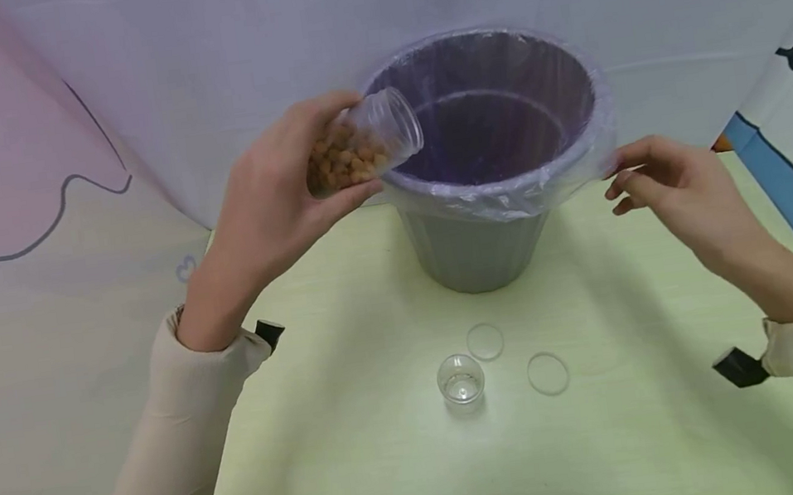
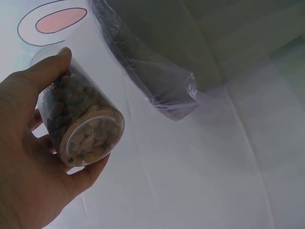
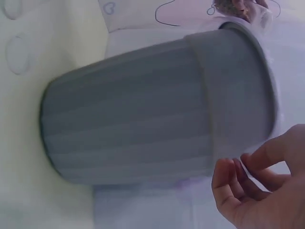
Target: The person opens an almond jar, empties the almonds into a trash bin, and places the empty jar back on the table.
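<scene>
My left hand (image 1: 268, 189) grips a clear plastic jar (image 1: 393, 122) partly filled with brown nut-like pieces (image 1: 343, 158). The jar lies tilted, its uncapped mouth at the left rim of a grey bin (image 1: 480, 253). In the left wrist view the round jar base (image 2: 93, 138) faces the camera, with fingers and thumb on either side. A thin purple bin bag (image 1: 510, 195) lines the bin and folds over its rim. At the right side, my right hand (image 1: 684, 201) pinches the bag's edge, pulling it slightly outward; its fingertips (image 3: 238, 164) are close together beside the bin.
A small clear cup (image 1: 461, 381) stands on the pale green table (image 1: 363, 452) in front of the bin. Two thin clear rings (image 1: 485, 342) lie near it. Behind the bin hangs a pale cloth (image 1: 308, 33) with cartoon prints.
</scene>
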Motion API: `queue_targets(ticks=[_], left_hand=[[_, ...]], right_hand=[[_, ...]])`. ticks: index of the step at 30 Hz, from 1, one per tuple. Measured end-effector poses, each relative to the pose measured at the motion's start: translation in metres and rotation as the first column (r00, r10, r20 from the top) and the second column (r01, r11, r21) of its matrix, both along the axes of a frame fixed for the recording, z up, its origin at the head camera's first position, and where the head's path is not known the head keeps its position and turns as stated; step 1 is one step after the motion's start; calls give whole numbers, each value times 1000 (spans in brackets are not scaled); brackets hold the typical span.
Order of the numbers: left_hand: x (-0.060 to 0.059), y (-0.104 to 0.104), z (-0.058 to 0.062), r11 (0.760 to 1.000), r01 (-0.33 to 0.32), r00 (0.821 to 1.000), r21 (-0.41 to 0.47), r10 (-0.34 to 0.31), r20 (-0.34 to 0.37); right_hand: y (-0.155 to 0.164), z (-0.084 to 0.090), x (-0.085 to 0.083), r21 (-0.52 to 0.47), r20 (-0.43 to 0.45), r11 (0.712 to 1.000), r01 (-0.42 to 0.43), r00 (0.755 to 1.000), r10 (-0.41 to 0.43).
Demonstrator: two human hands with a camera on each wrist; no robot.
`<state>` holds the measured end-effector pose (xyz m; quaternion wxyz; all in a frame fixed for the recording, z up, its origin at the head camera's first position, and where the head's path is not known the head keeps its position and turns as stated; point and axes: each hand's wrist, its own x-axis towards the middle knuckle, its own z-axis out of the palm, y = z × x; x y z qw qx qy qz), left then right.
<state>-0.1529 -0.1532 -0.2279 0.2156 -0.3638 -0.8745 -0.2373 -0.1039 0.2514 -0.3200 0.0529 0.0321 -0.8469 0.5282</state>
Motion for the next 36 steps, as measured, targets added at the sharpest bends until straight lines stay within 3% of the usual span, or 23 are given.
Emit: queue_targets(ticks=[4, 8, 13, 22, 36], left_hand=[[-5, 5, 4, 1000, -11, 1000, -21, 11, -8], [-10, 11, 6, 998, -26, 1000, -54, 26, -14], [-20, 18, 8, 995, -25, 999, -92, 22, -35], [-37, 25, 6, 989, 7, 997, -146, -18, -70], [-48, 27, -1, 979, -50, 997, -200, 37, -68]], right_hand=[[12, 21, -10, -219, -26, 976, -18, 1000, 13], [21, 35, -21, -451, -47, 889, -73, 997, 57], [19, 48, -35, -486, -18, 868, -96, 995, 100], [7, 57, -57, -558, 110, 824, -93, 977, 184], [5, 62, -72, -578, 224, 815, -51, 950, 218]])
